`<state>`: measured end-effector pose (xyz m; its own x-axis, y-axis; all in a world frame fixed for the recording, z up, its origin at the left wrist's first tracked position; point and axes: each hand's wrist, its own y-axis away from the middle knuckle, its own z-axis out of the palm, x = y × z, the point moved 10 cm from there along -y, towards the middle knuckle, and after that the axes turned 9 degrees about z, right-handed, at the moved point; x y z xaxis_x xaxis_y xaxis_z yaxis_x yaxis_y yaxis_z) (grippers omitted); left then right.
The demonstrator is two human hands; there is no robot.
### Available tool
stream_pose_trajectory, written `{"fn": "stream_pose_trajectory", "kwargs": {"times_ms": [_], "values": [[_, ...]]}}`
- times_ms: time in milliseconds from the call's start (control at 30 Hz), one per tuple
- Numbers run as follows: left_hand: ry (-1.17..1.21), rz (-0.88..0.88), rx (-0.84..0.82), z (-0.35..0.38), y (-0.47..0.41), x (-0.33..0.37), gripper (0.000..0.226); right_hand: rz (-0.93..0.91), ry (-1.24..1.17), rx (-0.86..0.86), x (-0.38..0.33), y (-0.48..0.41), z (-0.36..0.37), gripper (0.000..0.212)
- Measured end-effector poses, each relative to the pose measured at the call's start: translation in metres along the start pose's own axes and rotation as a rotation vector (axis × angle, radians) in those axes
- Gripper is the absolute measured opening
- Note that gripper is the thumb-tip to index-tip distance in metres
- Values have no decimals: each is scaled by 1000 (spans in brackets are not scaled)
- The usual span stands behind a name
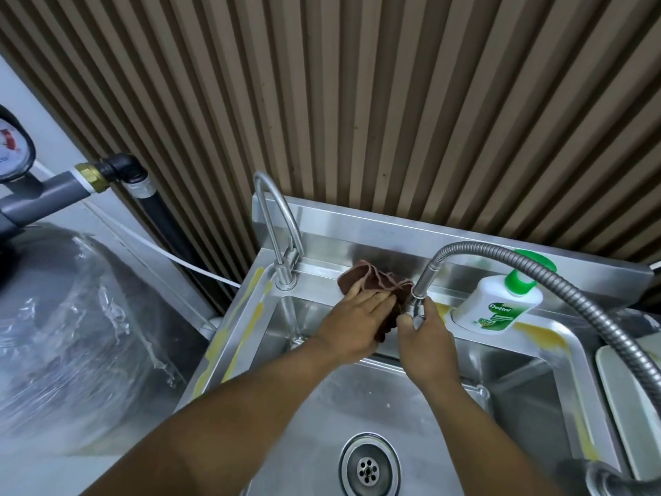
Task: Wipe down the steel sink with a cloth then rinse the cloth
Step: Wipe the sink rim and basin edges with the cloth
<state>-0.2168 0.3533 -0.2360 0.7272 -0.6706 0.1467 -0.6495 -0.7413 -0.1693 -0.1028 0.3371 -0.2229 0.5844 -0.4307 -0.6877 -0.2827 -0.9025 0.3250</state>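
Wiping seems the step in hand: the left hand (357,311) presses the brown cloth (372,281) flat-fingered onto the back ledge of the steel sink (508,374), the right hand (427,334) grips the hose nozzle (417,311), which rinsing will need aimed at the cloth

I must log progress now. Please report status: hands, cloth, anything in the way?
Left hand flat on brown cloth, pressing it on sink back ledge. Right hand grips hose nozzle. Soap bottle on ledge, right of cloth, apart.

The steel sink (246,318) bears cloth (361,279) and soap bottle (497,306).
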Motion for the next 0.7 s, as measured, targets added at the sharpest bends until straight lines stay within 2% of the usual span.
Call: {"fn": "stream_pose_trajectory", "kwargs": {"times_ms": [67,233,333,400,467,567,633,700], "values": [[-54,-29,-32,-4,11,-17,83,-3,4,3,0,0,0,48],[-167,-489,-106,-20,57,-70,73,9,-2,6,-1,1,0,41],[-168,-631,-174,-15,50,-57,81,23,-8,8,-1,2,0,40],[-96,-571,-137,-3,26,-35,82,23,-12,12,-2,2,-1,38],[-34,-401,-56,2,5,-8,79,22,-13,15,-3,3,-2,39],[34,-209,-87,2,11,0,72,22,21,6,-3,3,-2,40],[119,-197,-131,-6,30,-12,67,24,24,-3,-3,3,-4,40],[363,-333,-22,-35,59,-24,48,52,-20,-3,-1,7,-3,38]]}}
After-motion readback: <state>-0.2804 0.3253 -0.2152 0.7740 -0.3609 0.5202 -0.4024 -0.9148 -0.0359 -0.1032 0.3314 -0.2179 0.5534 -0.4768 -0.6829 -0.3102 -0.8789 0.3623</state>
